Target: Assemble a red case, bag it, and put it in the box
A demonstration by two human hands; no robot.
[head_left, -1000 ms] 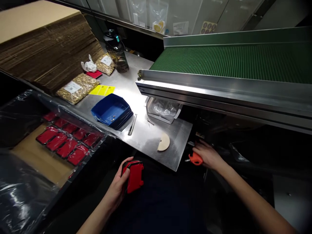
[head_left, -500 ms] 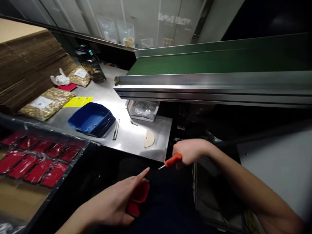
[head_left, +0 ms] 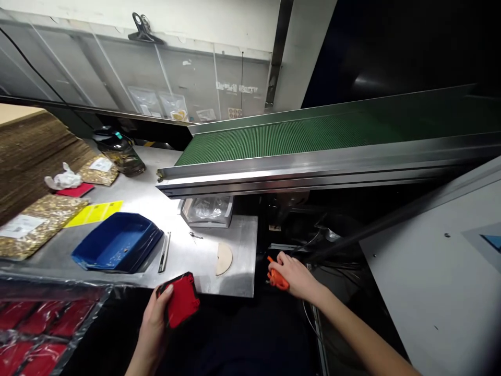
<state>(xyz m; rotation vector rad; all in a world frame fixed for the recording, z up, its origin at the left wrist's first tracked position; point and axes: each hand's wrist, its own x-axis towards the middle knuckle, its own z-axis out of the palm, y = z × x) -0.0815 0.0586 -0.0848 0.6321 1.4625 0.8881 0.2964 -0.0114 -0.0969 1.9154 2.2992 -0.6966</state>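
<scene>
My left hand grips a flat, square red part with a black rim by its left edge, thumb on top. The part is held up at the front edge of the metal bench, its red face showing. Over to the right, my right hand is closed around an orange air blow gun, beyond the bench's right end. Between the hands, a half-round tan disc lies on the bench. A utility knife rests beside the blue bin.
A green conveyor belt in a metal frame slopes across the back. Under its near end stands a grey tray. Bags of small brass-coloured parts, a dark bottle and plastic-wrapped red parts are on the left.
My left hand has risen and moved left, turning the red part flat side up. The right hand has lowered slightly and turned the blow gun's nozzle away. The view has shifted up and right.
</scene>
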